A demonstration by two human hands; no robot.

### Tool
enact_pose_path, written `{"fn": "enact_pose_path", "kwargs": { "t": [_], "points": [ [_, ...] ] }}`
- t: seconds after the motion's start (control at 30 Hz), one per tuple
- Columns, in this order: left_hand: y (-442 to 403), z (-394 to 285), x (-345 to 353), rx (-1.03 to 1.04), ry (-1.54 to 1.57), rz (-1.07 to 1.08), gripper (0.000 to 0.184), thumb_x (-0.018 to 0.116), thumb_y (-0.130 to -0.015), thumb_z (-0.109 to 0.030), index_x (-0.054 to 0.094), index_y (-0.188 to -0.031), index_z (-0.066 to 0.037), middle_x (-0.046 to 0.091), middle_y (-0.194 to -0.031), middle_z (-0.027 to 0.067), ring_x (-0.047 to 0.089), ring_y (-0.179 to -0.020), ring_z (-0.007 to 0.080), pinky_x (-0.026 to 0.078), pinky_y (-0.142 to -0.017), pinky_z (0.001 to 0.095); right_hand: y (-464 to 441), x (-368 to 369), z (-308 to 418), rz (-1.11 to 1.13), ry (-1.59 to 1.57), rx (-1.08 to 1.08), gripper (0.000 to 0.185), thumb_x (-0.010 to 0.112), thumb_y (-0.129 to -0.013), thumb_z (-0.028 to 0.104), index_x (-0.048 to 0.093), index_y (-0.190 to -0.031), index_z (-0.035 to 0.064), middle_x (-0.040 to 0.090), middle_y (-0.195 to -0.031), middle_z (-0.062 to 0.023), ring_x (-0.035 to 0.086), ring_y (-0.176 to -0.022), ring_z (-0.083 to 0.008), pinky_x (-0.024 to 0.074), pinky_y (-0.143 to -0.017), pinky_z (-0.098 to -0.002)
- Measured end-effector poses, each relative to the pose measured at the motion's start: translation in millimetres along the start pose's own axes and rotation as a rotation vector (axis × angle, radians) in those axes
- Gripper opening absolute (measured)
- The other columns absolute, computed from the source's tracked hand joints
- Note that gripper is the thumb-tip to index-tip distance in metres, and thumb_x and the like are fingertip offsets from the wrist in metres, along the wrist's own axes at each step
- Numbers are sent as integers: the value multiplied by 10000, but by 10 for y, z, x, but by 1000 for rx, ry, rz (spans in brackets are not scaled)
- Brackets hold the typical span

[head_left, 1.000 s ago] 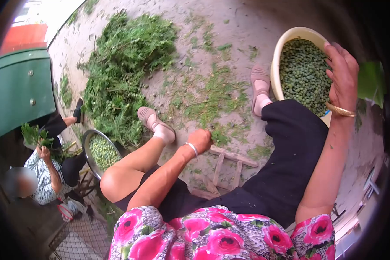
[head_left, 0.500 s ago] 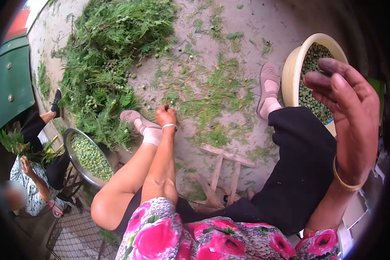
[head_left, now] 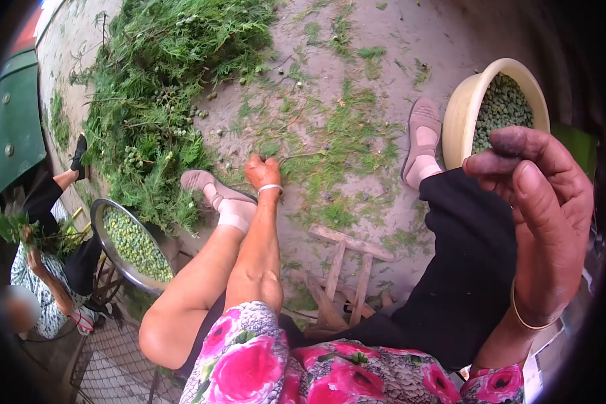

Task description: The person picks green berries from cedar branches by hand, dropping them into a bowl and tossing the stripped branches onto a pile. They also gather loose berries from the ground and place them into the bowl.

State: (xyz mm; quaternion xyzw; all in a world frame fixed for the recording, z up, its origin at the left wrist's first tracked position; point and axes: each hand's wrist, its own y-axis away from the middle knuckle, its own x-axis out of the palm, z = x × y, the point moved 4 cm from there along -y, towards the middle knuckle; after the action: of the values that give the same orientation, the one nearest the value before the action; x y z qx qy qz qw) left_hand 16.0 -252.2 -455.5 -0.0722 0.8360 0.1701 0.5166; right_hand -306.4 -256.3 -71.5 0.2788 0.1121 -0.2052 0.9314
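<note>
My left hand (head_left: 261,172) reaches down over the littered ground beside my left shoe (head_left: 215,187). Its fingers are curled closed, and whatever may be in them is hidden. On the other side, my right hand (head_left: 542,195) is raised palm inward in front of the cream basin (head_left: 459,118), which holds many small green cones (head_left: 503,108). Dark stains cover its fingertips; the fingers are bent, the thumb stands a little apart, and no object shows between them. Left of my left hand lies a big heap of green conifer branches (head_left: 175,74).
At the left sits another person (head_left: 47,283) with a green sprig (head_left: 13,222) in hand. Close by stands a metal bowl (head_left: 101,232) of green cones. A wooden stool frame (head_left: 350,244) lies between my legs. Loose sprigs (head_left: 350,148) litter the ground.
My right hand has come lower, and its fingers now sit below more of the basin's cones. My left hand stays closed near the ground, almost unmoved. The view has shifted slightly.
</note>
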Motion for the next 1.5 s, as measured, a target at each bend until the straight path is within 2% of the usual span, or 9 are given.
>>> {"fn": "enact_pose_path", "kwargs": {
  "t": [0.33, 0.4, 0.47, 0.67, 0.8, 0.9, 1.17, 1.4, 1.5],
  "points": [
    [645, 369, 58, -252, 393, 637, 202, 702, -734, -169, 620, -668, 4, 591, -605, 67, 515, -537, 142, 448, -548, 331, 57, 125, 38, 28, 48, -12, 443, 588, -868, 284, 547, -1089, -97, 660, -888, -155, 636, -860, -181, 458, -828, -279],
    [509, 291, -178, -553, 804, 105, 163, 694, -751, -136, 635, -708, 9, 608, -620, 91, 517, -535, 158, 444, -547, 351, 60, 130, 35, 25, 62, 3, 455, 599, -862, 302, 552, -1083, -93, 661, -881, -152, 636, -857, -179, 458, -828, -279],
    [223, 674, -201, -404, 471, -91, 155, 703, -747, -121, 634, -726, 17, 633, -656, 134, 558, -556, 209, 461, -569, 371, 58, 125, 24, 30, 66, -12, 467, 607, -857, 315, 553, -1080, -92, 662, -875, -152, 637, -854, -179, 460, -828, -279],
    [-38, 686, -171, -263, -170, 53, 195, 730, -710, -122, 608, -689, 30, 648, -704, 207, 646, -665, 308, 488, -633, 399, 60, 140, 23, 19, 79, -6, 505, 631, -845, 348, 554, -1078, -93, 662, -865, -154, 638, -846, -180, 468, -828, -276],
    [-58, 746, -154, -551, 215, 160, 205, 708, -700, -97, 566, -642, 39, 620, -603, 192, 641, -575, 282, 496, -583, 388, 59, 158, 58, 60, 82, 22, 504, 631, -846, 342, 550, -1083, -96, 658, -878, -159, 643, -863, -193, 478, -841, -292],
    [-130, 694, -252, -329, 275, 28, 177, 651, -756, -31, 511, -659, 16, 595, -556, 134, 565, -407, 178, 412, -354, 296, 67, 198, 50, 39, 65, -3, 497, 628, -849, 329, 546, -1085, -101, 652, -886, -163, 646, -872, -208, 488, -852, -314],
    [-514, 1032, -200, -123, -128, -326, 299, 697, -711, -94, 557, -915, 74, 622, -634, 155, 626, -540, 254, 505, -538, 361, 71, 224, 1, 54, 114, -55, 505, 626, -847, 322, 534, -1087, -113, 643, -877, -171, 647, -867, -219, 495, -854, -325],
    [-832, 1401, 105, -179, 170, -388, 306, 649, -780, -33, 526, -1041, 67, 607, -686, 138, 572, -476, 189, 450, -410, 311, 52, 277, 15, 61, 153, -69, 521, 638, -830, 342, 534, -1063, -112, 641, -855, -172, 649, -843, -221, 490, -846, -322],
    [-873, 1005, -99, -266, 133, -257, 334, 684, -720, -72, 587, -1006, 71, 653, -901, 250, 644, -826, 362, 489, -753, 397, 62, 298, 16, 73, 172, -62, 534, 647, -820, 359, 536, -1052, -109, 643, -842, -171, 650, -832, -221, 488, -836, -316]
  ]
}}
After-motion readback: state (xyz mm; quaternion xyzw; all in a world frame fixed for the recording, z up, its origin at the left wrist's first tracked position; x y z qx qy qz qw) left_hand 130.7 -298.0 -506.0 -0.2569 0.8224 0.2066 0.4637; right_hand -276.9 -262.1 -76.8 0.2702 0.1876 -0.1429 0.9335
